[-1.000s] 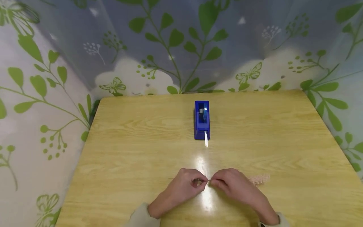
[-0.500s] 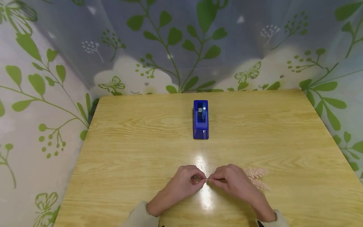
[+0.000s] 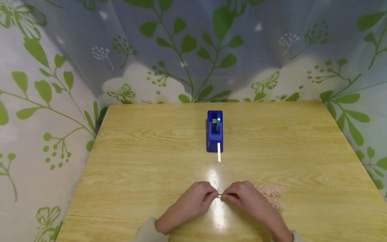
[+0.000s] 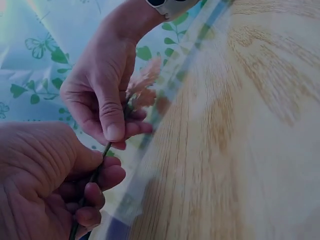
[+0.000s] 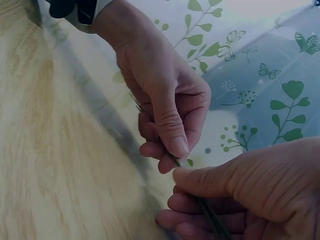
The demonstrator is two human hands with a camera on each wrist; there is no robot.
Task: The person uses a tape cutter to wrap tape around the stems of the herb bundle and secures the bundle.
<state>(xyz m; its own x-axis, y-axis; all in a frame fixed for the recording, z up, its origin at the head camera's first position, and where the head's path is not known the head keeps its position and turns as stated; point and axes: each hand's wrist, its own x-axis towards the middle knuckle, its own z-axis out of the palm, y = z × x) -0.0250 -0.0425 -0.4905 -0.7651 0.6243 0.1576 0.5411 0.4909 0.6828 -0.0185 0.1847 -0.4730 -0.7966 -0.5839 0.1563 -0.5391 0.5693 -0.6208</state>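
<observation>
Two hands meet at the near middle of the tabletop (image 3: 136, 168): the left hand (image 3: 193, 200) and right hand (image 3: 246, 198) each have a curled grip pinching the thin stem (image 4: 100, 160) of a pale pink sprig (image 3: 270, 193), its plume lying right. Farther off stands a blue tape dispenser (image 3: 215, 131).

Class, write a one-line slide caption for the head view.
Both hands pinch a thin stem with a pink plume before a blue tape dispenser.
</observation>
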